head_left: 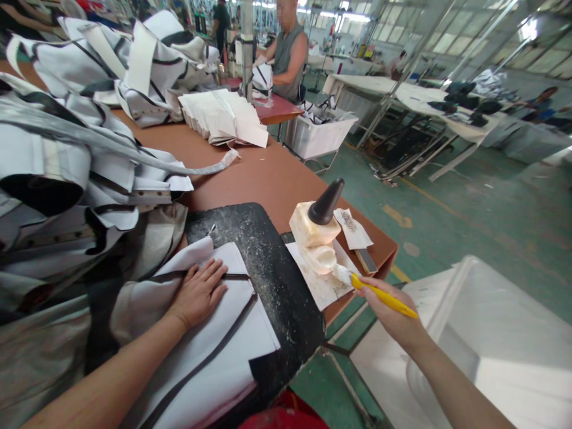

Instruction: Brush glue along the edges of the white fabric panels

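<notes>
The left hand lies flat with fingers spread on a white fabric panel with dark grey seam stripes, pressing it down on a black, glue-smeared work board at the near edge of the brown counter; the right hand is closed around the yellow plastic handle of a glue brush, whose whitish bristle tip sits at the crusted cream-coloured glue pot with a black cone-shaped cap. Judging from this, the brush is being loaded and the panel under the left hand looks not yet coated, so the gluing of this piece seems to lie ahead. A big heap of striped white and grey fabric pieces crowds the left side of the counter and spills against the board, leaving little free room beside the panel. Just past the pot lie a small white paper scrap and a glue-stained sheet under the pot. Farther along sits a stack of cream-white cut pieces. Beyond, a person in a grey sleeveless shirt works at another station beside a white plastic bin, and a large white tub stands on the green floor to the right
</notes>
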Motion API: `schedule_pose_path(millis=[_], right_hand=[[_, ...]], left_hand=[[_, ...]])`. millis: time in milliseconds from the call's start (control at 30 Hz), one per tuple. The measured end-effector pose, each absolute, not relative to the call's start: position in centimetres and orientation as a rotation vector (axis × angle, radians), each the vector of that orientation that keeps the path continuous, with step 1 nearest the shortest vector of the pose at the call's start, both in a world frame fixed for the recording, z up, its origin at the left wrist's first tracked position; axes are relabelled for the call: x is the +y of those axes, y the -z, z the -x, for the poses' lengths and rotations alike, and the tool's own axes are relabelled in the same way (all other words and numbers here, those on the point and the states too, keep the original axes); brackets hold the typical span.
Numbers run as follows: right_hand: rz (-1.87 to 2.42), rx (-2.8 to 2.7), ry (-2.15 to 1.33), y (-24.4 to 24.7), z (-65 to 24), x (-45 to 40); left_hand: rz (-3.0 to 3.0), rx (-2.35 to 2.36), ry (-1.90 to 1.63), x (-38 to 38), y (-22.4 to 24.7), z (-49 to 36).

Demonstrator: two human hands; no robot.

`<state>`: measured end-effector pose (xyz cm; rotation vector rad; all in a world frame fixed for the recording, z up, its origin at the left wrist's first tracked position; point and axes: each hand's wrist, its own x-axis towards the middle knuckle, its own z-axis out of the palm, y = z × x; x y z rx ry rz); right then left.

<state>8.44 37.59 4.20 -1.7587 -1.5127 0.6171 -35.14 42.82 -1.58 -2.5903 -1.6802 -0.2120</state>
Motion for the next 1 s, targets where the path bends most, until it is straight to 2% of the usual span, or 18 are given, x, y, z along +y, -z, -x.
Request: schedule_pose_path(millis=[100, 200, 367, 633, 800, 1000], right_hand=[[1.656, -1.586, -0.598, -3.9, -7.7, 38.6], [1.578, -1.635, -0.822, -2.7, -7.4, 38.7], [1.584, -1.383, -1.052, -1.8, -8.3, 36.8], [1.728, -1.331, -0.606, -3.2, -6.9, 39.3], [1.726, -1.552, -0.536, -2.2, -7.1, 38.6], [1.808, -1.551, -0.56, -3.0, -7.9, 37.2]], left_hand=[[2.584, -1.669, 0.203, 42.8, 1.6, 35.2], [2.583, -1.666, 0.216, 42.8, 1.5, 35.2], [2.587, -1.667, 0.228, 42.7, 1.6, 35.3], [2.592, -1.676, 0.233, 42.7, 1.6, 35.3], [2.597, -1.695, 0.269, 42.7, 1.8, 35.3], [2.593, -1.697, 0.284, 42.7, 1.9, 35.4]])
